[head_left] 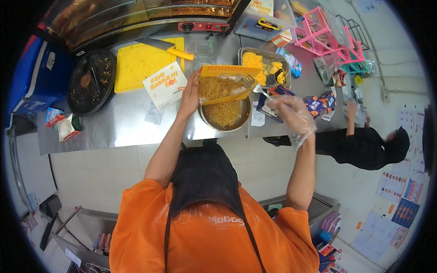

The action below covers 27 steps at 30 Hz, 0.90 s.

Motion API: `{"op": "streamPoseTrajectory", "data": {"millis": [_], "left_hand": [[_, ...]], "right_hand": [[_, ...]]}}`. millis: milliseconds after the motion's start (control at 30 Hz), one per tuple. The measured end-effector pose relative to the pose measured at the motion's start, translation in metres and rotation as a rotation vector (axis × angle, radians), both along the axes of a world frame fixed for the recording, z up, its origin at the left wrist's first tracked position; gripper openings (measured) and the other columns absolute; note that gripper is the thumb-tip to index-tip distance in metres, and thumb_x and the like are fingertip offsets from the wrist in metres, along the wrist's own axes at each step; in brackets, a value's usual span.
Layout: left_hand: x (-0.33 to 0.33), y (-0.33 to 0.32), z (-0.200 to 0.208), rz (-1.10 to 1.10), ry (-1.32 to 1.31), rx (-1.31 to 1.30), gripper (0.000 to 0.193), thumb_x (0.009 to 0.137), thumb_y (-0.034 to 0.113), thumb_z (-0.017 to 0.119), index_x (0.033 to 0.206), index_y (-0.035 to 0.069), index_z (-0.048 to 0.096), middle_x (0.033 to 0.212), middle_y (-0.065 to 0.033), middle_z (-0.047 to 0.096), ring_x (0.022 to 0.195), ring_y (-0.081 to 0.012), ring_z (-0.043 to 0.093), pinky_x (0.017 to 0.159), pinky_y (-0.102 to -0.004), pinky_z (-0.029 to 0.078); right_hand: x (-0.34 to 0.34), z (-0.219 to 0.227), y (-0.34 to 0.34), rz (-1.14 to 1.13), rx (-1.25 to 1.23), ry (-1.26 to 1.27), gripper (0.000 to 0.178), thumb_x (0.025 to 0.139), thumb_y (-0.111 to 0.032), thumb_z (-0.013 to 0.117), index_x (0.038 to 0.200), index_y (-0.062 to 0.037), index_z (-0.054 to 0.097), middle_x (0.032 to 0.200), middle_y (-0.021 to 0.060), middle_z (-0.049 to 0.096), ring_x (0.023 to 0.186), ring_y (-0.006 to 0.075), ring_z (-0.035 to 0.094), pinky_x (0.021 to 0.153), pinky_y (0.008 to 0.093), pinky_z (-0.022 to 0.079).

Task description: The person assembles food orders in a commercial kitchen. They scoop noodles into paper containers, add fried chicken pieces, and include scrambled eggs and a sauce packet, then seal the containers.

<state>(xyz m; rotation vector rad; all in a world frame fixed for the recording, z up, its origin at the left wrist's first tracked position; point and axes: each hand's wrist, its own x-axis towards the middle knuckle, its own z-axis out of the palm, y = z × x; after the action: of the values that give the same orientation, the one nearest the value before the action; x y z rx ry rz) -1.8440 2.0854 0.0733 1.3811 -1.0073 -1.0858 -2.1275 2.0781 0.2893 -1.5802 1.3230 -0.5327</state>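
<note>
My left hand (190, 93) is clamped on the near edge of the orange box (226, 84), tipping it over the metal bowl (225, 119) so spilled noodles (219, 87) fall back in. My right hand (291, 113), in a thin plastic glove, grips a fork (255, 86) whose tines reach into the box from its right side, apparently to pack the noodles. Behind the bowl a metal tray (266, 52) of yellow food sits on the steel surface (114, 118)

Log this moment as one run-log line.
left hand: holds orange box of noodles | right hand: gloved, forks noodles with fork | below: bowl
</note>
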Motion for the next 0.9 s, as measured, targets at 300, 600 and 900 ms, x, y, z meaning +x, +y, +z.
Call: {"op": "streamPoseTrajectory", "data": {"millis": [300, 600, 900], "left_hand": [[0.021, -0.012, -0.004, 0.132, 0.185, -0.094, 0.046, 0.107, 0.019, 0.031, 0.151, 0.006, 0.035, 0.146, -0.0182, 0.047, 0.137, -0.0275, 0.042, 0.113, -0.0332, 0.03], [0.037, -0.025, 0.055, 0.203, -0.194, -0.193, 0.047, 0.106, 0.02, 0.03, 0.151, 0.006, 0.036, 0.149, -0.0206, 0.044, 0.139, -0.032, 0.04, 0.115, -0.0363, 0.029], [0.017, -0.005, 0.081, 0.176, -0.183, -0.27, 0.048, 0.105, 0.02, 0.031, 0.149, 0.003, 0.037, 0.148, -0.0227, 0.045, 0.139, -0.0359, 0.041, 0.114, -0.0389, 0.031]], "right_hand": [[-0.035, 0.051, 0.016, 0.065, 0.07, 0.038, 0.02, 0.089, -0.009, 0.063, 0.097, 0.0062, 0.072, 0.088, 0.0058, 0.069, 0.08, 0.0104, 0.057, 0.072, 0.026, 0.045], [0.006, -0.03, 0.035, 0.242, -0.248, 1.045, 0.025, 0.092, -0.026, 0.059, 0.09, -0.0045, 0.073, 0.091, 0.0188, 0.071, 0.086, 0.0284, 0.07, 0.074, 0.0396, 0.055], [0.036, 0.021, 0.012, 0.096, -0.615, 1.093, 0.029, 0.093, -0.027, 0.055, 0.077, -0.0084, 0.07, 0.076, 0.0152, 0.07, 0.071, 0.0347, 0.069, 0.063, 0.0469, 0.056]]}}
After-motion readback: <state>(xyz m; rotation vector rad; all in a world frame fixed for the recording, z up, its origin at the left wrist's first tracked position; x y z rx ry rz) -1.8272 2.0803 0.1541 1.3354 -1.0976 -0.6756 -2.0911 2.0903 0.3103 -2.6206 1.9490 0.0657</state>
